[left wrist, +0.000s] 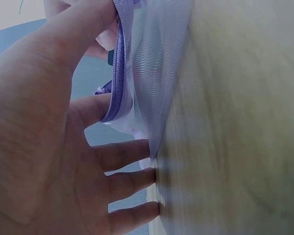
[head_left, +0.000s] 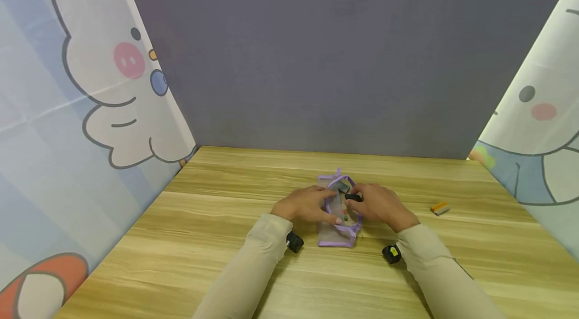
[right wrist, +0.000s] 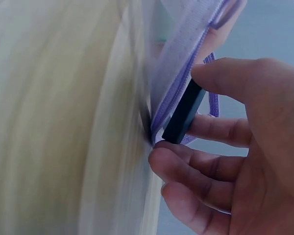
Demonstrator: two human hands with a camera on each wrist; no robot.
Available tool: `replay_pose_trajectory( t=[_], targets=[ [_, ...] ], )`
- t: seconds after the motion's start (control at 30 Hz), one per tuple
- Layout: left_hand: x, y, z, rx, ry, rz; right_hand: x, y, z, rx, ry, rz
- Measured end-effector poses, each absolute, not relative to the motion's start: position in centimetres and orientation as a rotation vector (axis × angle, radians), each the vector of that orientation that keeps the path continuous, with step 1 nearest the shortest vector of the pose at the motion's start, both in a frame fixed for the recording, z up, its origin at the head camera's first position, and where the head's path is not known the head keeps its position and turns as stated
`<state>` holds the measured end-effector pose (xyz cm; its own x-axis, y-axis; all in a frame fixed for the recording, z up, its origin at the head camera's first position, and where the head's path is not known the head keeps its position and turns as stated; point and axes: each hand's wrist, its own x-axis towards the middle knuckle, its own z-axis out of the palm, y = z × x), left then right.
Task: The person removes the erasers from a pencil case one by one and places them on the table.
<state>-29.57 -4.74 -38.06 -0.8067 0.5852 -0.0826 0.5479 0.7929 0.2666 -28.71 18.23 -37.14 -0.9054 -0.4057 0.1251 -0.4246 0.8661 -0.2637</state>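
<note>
A mesh zip pouch (head_left: pixel 327 236) with purple edging lies on the table, its mouth spread. My left hand (head_left: pixel 307 203) reaches over its left edge. Thumb and index finger, spread and fairly straight, lie against the purple zipper edge (left wrist: pixel 118 73), while the other fingers touch the table. Over the mouth, my right hand (head_left: pixel 379 203) pinches a small black rectangular block (right wrist: pixel 183 112) between thumb and fingers. Inside the pouch a grey piece (head_left: pixel 344 187) and some small coloured items show; their kind cannot be made out.
An orange and grey small block (head_left: pixel 440 208) lies on the wooden table (head_left: pixel 203 198) to the right. A grey panel (head_left: pixel 316 58) stands along the back edge. Cartoon-printed cloths (head_left: pixel 36 158) hang at both sides.
</note>
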Motion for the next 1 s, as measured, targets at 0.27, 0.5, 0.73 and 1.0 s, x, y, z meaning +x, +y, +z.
replay_pose_trajectory(
  t=[0.27,0.5,0.73,1.0],
  targets=[
    [-29.56,-4.65,-38.15,0.884,2.817,0.332,-28.73,18.56,-37.44,0.627,-2.978,0.509],
    [-29.73,-4.79,-38.33,0.893,2.819,0.336,-28.61,18.64,-37.17,0.628,-2.965,0.53],
    [-29.87,-4.78,-38.4,0.898,2.827,0.334,-28.44,18.88,-37.05,0.598,-2.977,0.575],
    [-29.86,-4.7,-38.47,0.889,2.827,0.333,-28.24,19.19,-37.11,0.552,-2.989,0.653]
  ],
)
